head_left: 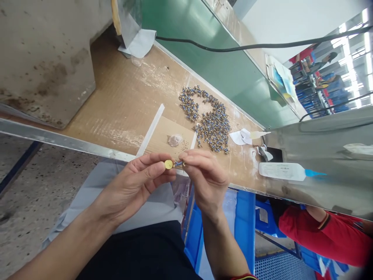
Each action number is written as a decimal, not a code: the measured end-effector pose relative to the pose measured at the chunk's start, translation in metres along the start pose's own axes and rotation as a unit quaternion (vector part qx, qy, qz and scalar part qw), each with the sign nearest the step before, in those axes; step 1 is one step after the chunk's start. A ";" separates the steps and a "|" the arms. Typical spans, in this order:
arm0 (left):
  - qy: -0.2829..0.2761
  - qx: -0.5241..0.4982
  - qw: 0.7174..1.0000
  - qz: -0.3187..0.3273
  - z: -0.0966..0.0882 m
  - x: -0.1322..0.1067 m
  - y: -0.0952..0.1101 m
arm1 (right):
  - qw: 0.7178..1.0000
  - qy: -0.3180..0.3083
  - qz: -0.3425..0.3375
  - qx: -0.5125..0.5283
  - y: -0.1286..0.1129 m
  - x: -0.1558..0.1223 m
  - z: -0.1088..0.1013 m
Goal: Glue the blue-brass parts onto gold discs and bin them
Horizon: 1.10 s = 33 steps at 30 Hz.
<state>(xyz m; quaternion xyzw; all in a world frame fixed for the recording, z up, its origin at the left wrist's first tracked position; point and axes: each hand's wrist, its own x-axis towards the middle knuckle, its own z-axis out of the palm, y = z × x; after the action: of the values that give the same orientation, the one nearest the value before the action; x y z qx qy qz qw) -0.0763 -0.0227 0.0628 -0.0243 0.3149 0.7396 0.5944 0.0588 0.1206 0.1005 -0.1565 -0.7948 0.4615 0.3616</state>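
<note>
Now your L fingers (155,170) pinch the yellow disc (168,165), R fingers (196,158) the blue-brass pc (178,163) just beside it, near the worktop (119,116) edge; both prob. light, stiff, slippery: grip rim & end.

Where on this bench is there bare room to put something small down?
The widest bare patch of bench lies between the grey machine and the white tape. Another lies between the pale sheet and the pile. It's crowded beyond your right hand, with the pile and clear dish, and around the bottle.
</note>
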 end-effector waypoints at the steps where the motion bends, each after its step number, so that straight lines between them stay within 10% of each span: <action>1: 0.000 0.004 1.000 0.001 0.001 0.000 0.000 | 1.000 -0.003 -0.001 0.003 0.000 0.000 0.000; 33: -0.002 0.031 0.999 0.039 0.010 -0.004 0.003 | 0.999 -0.031 -0.002 -0.007 -0.005 0.003 -0.001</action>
<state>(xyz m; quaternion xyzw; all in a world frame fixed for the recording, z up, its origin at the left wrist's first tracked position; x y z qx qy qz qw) -0.0748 -0.0219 0.0739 0.0079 0.3366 0.7522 0.5663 0.0579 0.1199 0.1059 -0.1431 -0.8091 0.4599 0.3367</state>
